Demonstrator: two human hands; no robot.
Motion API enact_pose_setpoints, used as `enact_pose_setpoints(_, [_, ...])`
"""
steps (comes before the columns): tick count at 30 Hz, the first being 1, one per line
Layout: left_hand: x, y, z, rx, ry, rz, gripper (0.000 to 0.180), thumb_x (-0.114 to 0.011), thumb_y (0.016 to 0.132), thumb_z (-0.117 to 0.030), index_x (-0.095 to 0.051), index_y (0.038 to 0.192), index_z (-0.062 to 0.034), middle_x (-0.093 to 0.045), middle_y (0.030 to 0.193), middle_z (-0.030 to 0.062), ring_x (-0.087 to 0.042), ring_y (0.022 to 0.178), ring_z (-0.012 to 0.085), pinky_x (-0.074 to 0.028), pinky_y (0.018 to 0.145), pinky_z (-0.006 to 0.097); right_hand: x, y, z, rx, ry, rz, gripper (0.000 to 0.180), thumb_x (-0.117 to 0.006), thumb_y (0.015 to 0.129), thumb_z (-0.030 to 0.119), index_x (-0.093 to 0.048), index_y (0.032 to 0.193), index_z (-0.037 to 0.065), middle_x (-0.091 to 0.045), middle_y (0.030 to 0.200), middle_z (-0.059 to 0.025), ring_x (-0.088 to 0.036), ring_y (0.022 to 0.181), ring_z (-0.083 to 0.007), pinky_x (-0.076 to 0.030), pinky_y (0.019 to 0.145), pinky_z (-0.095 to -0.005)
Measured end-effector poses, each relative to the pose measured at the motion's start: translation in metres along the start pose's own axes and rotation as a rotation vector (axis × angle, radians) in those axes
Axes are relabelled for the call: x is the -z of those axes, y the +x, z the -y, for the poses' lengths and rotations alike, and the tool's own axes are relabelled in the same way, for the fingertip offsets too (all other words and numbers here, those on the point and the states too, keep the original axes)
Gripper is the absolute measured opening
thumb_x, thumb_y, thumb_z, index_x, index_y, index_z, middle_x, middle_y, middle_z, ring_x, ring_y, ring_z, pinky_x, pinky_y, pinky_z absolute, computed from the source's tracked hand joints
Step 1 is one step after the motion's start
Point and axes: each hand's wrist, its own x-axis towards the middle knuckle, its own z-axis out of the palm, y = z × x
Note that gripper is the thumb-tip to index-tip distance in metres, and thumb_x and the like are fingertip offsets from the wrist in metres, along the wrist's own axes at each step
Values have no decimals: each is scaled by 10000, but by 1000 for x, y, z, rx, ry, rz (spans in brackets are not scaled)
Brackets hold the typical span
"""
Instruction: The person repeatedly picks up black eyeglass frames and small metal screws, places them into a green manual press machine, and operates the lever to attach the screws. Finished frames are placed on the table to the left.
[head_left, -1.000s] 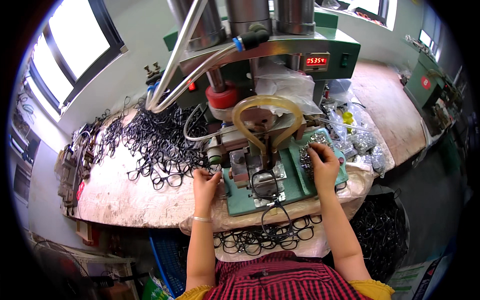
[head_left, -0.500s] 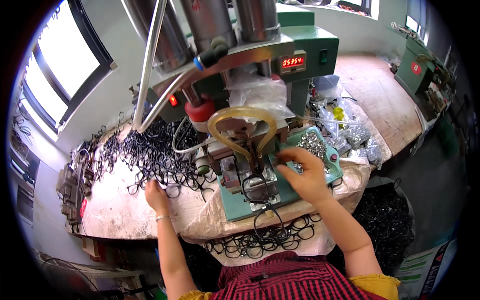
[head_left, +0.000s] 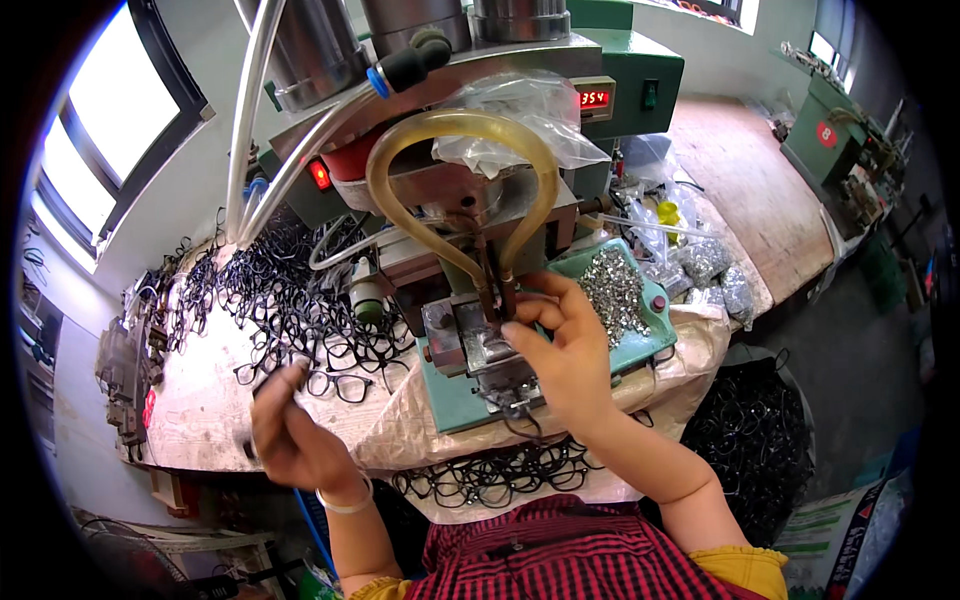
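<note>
My right hand [head_left: 568, 355] is at the fixture of a press [head_left: 490, 350], its thumb and fingers drawn together beside the metal tips under the amber tube [head_left: 460, 120]. Whatever sits between those fingertips is too small or hidden to make out. Below the fixture, part of a dark eyeglass frame [head_left: 522, 425] hangs over the green base. My left hand [head_left: 305, 440], blurred by motion, is over the table to the left with its fingers curled together. A smeared dark piece shows beside it, its kind unclear.
Many black eyeglass frames [head_left: 285, 270] are heaped at the left, more [head_left: 490, 475] along the front edge. A green tray [head_left: 655, 335] of small metal parts [head_left: 613, 290] stands right of the press, near plastic bags [head_left: 705, 258]. A dark heap [head_left: 750, 440] lies lower right.
My left hand has moved from the heap's near edge toward me. My right hand has moved left, from beside the tray to the fixture. The whole view has shifted slightly.
</note>
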Motion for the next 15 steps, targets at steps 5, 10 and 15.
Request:
enact_pose_setpoints(5, [-33,-9,-49,-201,-213,771,244,-695,783,-79,-733,1023,-101,-732,998,97,-682,852,242,-537,911,455,27,4,14,202,-485,107,384,-697,810,61,-627,1185,26,-661,1161,-177,-600,1167,-294,-426,1033,-367])
enact_pose_setpoints(10, [-60,-17,-45,-282,-137,922,257,-701,708,-100,-768,956,-114,-737,1022,51,-696,890,240,-514,953,486,128,14,-47,305,-1426,-228,211,-766,743,132,-733,946,85,-635,1196,-189,-526,1246,-385,-422,1047,-464])
enact_pose_setpoints(15, [-62,-13,-40,-213,-203,945,237,-705,712,-66,-771,935,-114,-737,1022,47,-691,895,229,-508,946,490,130,16,-58,452,-1254,-180,121,-737,766,144,-703,866,86,-643,1136,-166,-561,1201,-362,-491,916,-456])
